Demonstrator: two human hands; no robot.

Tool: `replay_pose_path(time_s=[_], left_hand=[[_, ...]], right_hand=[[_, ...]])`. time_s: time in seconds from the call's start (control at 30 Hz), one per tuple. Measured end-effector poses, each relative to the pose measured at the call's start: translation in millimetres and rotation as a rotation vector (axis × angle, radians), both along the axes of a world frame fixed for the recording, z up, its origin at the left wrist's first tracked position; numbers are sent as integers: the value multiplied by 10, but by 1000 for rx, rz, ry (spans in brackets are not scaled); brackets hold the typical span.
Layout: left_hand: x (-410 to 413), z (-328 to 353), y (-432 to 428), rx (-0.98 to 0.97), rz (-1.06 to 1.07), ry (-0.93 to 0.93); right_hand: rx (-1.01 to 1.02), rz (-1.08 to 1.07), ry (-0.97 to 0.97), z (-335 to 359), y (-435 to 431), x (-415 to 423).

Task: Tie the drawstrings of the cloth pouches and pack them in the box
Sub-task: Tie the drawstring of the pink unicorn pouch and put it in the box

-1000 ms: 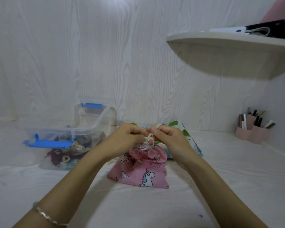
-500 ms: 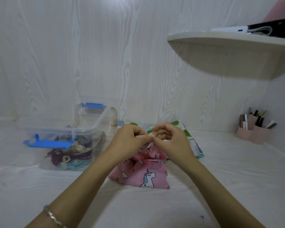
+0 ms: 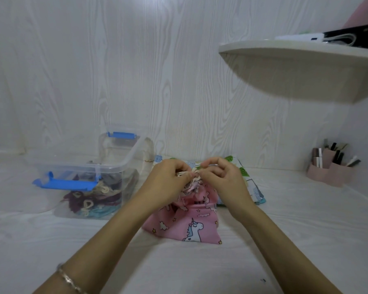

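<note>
Two hands are pinching the drawstring [image 3: 184, 174] at the gathered neck of a pink unicorn pouch [image 3: 187, 221].

The left hand [image 3: 168, 179] and the right hand [image 3: 223, 179] are meeting over the pouch's bunched top, fingers curled and gripping the cream cord between them, while the pouch's body is lying on the white surface [image 3: 285, 230]. Just left of it a clear plastic box [image 3: 106, 166] with blue latches [image 3: 64, 183] is holding a heap of dark, cream-corded and teal pouches [image 3: 89, 200]. Behind the hands a flat stack of printed pouches [image 3: 249, 187] is lying near the wall. A bracelet [image 3: 69, 280] is sitting on the left wrist. At far right a pink organiser [image 3: 331, 172] is holding pens, and a white shelf [image 3: 295, 66] is jutting out above.
</note>
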State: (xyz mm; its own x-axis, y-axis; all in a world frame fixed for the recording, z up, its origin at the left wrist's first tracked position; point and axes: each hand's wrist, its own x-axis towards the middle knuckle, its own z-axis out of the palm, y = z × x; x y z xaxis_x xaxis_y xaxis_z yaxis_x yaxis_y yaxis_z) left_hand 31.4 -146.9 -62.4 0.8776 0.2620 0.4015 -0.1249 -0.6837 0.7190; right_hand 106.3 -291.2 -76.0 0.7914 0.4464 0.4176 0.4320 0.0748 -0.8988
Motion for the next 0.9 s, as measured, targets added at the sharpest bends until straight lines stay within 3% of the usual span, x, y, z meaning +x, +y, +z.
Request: replay_pose_path(time_s=[0.2, 0.33, 0.43, 0.57, 0.7, 0.9], left_hand=[[18, 1, 6, -39, -24, 0], [19, 11, -21, -261, -94, 4], [9, 7, -64, -462, -162, 35], [12, -8, -89, -627, -202, 62], [27, -35, -104, -616, -164, 27], [21, -49, -115, -553, -103, -12]], right_hand=[[192, 246, 357, -13, 33, 80], [324, 399, 525, -12, 43, 115], [268, 302, 452, -10, 45, 89], [117, 69, 188, -21, 16, 23], [95, -41, 4, -18, -3, -36], [112, -39, 23, -17, -2, -43]])
